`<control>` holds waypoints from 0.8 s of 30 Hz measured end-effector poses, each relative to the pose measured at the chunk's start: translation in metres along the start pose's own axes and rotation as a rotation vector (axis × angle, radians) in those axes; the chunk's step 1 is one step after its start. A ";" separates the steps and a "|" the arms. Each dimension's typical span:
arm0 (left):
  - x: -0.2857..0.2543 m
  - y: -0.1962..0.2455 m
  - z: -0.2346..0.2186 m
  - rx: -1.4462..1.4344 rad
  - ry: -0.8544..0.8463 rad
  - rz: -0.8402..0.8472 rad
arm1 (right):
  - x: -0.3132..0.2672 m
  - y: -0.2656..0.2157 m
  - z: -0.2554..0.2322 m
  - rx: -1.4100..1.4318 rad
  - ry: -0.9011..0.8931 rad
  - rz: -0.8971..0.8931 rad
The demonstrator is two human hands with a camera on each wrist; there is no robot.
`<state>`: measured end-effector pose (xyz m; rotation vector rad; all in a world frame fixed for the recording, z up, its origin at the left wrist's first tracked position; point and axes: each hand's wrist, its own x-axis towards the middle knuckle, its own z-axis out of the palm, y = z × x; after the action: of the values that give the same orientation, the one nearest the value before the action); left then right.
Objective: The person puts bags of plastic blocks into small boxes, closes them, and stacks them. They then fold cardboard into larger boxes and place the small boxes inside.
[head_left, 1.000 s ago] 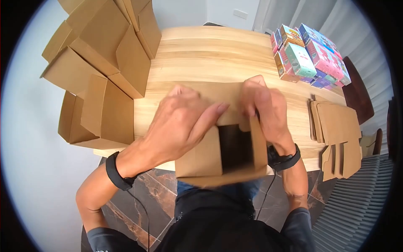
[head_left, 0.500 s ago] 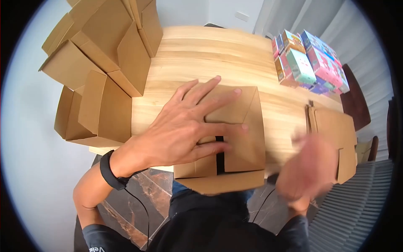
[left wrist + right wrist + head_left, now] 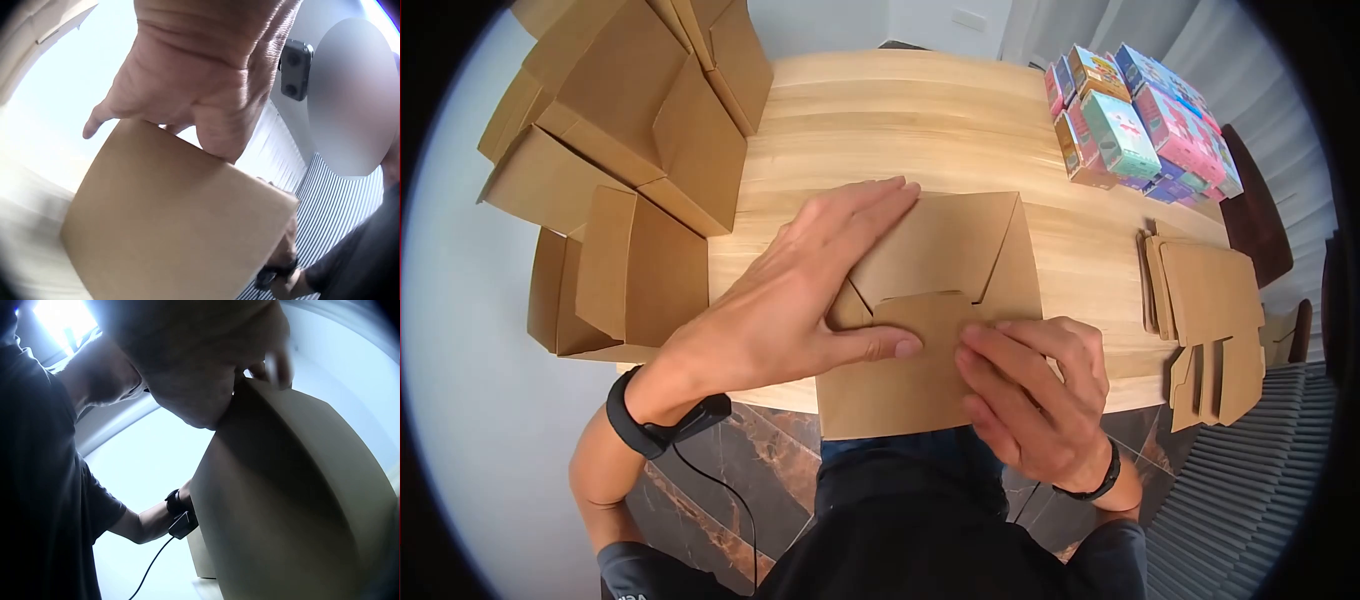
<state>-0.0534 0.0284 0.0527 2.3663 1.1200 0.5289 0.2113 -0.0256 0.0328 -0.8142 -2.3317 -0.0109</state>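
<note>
A brown cardboard box [image 3: 900, 400] stands at the table's near edge, its top panels folded over, with a slit on each side of the centre flap. My left hand [image 3: 790, 290] lies on its left top edge, fingers extended and thumb on the flap. On the right part of the flap rest the fingertips of my right hand [image 3: 1040, 395], its fingers bent. In the left wrist view a plain side of the box [image 3: 181, 212] hangs below my left hand [image 3: 194, 81]. The right wrist view shows my right hand [image 3: 206, 369] at the top edge of the box [image 3: 269, 487].
Open brown boxes [image 3: 670, 110] are stacked at the left of the wooden table [image 3: 880, 130]. Colourful small boxes [image 3: 1125, 140] stand at the back right. Flat folded cardboard [image 3: 1210, 290] lies at the right edge, near a dark chair [image 3: 1250, 210].
The front flap has come up over the top and the dark opening is covered. My right hand has come back from the right onto the box; my left hand has shifted left.
</note>
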 end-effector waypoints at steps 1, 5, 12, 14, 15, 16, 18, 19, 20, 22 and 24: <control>0.002 0.000 -0.001 -0.039 -0.017 -0.043 | 0.001 0.000 0.001 -0.001 -0.009 0.006; 0.002 0.008 0.001 -0.044 -0.005 -0.102 | -0.002 0.002 0.010 0.049 0.035 0.004; 0.002 0.013 0.002 -0.045 0.027 -0.191 | -0.015 -0.004 0.016 0.045 0.029 0.067; -0.009 0.014 0.008 -0.010 0.097 -0.188 | -0.020 -0.004 0.015 0.062 0.042 0.085; -0.019 0.018 0.012 -0.227 0.186 -0.270 | -0.022 -0.003 0.012 0.037 0.135 0.196; -0.028 0.020 0.015 -0.446 0.274 -0.352 | -0.024 0.000 0.010 0.015 0.227 0.307; -0.040 0.020 0.021 -0.586 0.226 -0.388 | -0.029 0.012 0.000 0.299 0.141 0.471; -0.042 0.022 0.023 -0.664 0.199 -0.408 | -0.030 0.013 -0.005 0.583 0.043 0.635; -0.043 0.024 0.025 -0.740 0.174 -0.431 | -0.026 0.009 -0.008 0.721 -0.150 0.778; -0.031 0.033 0.024 -0.856 0.189 -0.592 | -0.022 0.005 -0.002 0.796 -0.187 0.752; -0.030 0.032 0.024 -0.843 0.177 -0.613 | -0.023 0.006 -0.003 0.931 -0.254 0.726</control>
<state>-0.0390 -0.0190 0.0472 1.2085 1.2826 0.7858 0.2294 -0.0342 0.0205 -1.1043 -1.7731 1.4216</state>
